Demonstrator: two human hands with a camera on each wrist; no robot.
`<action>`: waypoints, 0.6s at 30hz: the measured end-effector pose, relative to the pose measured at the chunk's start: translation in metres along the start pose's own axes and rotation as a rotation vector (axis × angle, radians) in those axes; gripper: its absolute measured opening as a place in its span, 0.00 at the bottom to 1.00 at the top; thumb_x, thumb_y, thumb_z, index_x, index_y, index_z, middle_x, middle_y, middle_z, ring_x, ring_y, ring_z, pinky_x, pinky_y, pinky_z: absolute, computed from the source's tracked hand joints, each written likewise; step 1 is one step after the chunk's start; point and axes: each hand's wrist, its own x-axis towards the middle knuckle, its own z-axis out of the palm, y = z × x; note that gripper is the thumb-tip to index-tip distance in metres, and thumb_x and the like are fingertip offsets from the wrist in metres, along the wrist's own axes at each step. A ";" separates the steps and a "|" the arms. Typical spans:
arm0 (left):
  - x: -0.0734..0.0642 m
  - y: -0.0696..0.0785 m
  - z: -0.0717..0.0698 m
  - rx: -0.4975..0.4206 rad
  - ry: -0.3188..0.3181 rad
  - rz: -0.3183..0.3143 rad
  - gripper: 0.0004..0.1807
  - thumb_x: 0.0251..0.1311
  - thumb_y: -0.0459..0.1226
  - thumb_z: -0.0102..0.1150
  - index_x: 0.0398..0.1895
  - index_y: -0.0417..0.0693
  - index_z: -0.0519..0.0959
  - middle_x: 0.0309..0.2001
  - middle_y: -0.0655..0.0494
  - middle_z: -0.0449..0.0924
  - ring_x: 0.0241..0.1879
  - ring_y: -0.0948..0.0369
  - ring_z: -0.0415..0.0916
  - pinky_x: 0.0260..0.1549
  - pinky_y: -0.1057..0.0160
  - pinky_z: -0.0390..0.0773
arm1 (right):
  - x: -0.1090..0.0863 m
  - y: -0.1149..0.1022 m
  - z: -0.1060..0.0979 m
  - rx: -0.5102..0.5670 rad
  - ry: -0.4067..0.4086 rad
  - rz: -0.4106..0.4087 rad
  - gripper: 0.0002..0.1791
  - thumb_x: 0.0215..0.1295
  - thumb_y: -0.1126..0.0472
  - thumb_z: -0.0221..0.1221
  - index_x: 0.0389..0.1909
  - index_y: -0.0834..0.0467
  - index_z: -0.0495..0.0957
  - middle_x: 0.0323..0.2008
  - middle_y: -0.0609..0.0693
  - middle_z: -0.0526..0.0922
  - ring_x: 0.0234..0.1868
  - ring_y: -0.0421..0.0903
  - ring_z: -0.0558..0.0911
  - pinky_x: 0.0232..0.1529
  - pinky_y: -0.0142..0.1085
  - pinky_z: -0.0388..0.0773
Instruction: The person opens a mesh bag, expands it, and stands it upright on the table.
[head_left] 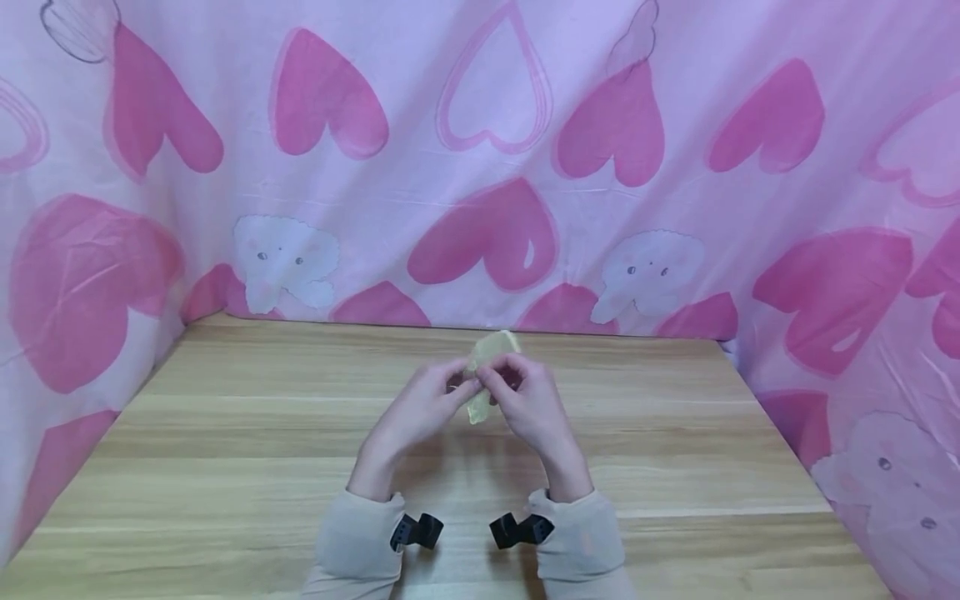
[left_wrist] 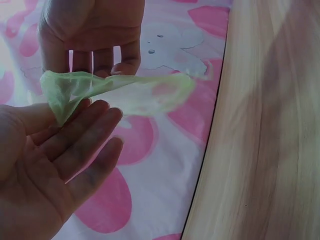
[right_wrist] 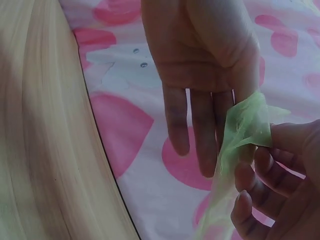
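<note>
Starts at the lower edge of the frame with beige sleeves, fitted at the cuffs with black wrist cameras (turned inward, presumably to watch both hands at work). Leads up to the centre of the frame, to the left hand and the right hand, brought close together, both grasping, thumb against forefinger, one thin, see-through pale green sheet. Seems pinched at two neighbouring spots to keep something so limp under control; leaves the other fingers loose, perhaps for want of any weight to carry. Appears raised off the table, just above mid-frame in the head view, with an upper end slanting right and a lower tip poking out beneath the thumbs. Ends, across the top and both sides of the frame, in a pink heart-printed curtain, probably hung to screen off the background.
</note>
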 end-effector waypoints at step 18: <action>0.001 0.001 0.000 0.028 0.185 0.053 0.05 0.66 0.40 0.61 0.35 0.51 0.84 0.28 0.63 0.81 0.29 0.62 0.75 0.30 0.60 0.77 | 0.006 0.045 -0.004 -0.027 0.012 0.008 0.06 0.67 0.62 0.61 0.31 0.60 0.79 0.22 0.56 0.77 0.24 0.58 0.77 0.21 0.33 0.71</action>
